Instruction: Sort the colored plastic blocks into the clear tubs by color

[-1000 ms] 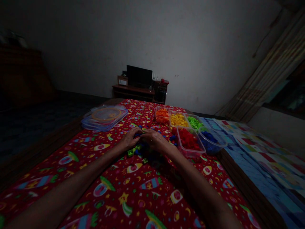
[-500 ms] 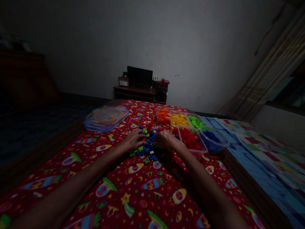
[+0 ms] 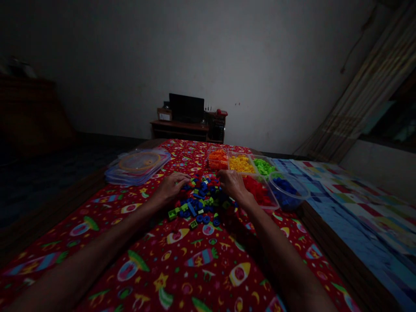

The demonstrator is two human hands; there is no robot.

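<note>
A pile of mixed toy building bricks (image 3: 201, 201), mostly blue and green with some red, lies on a red patterned cloth (image 3: 146, 268). At the pile's left edge is my left hand (image 3: 170, 186), its fingers stretched toward the bricks and thumb apart, with nothing visible in it. My right hand (image 3: 232, 183) is at the pile's right side, fingers curled down and closed; whatever they hold is hidden. Just right of it, a clear container holds red bricks (image 3: 258, 190). Behind are containers of orange bricks (image 3: 218, 158), yellow bricks (image 3: 241, 164) and green bricks (image 3: 263, 167).
A round clear tub (image 3: 303, 190) with blue bricks stands at the far right of the containers. Stacked clear lids (image 3: 136, 167) lie on the left. Beyond the cloth, a monitor (image 3: 186, 108) stands on a low desk. Patchwork bedding (image 3: 354, 190) spreads on the right.
My hands have moved farther apart, showing more of the pile, which looks wider with more red pieces visible. The camera view has shifted slightly.
</note>
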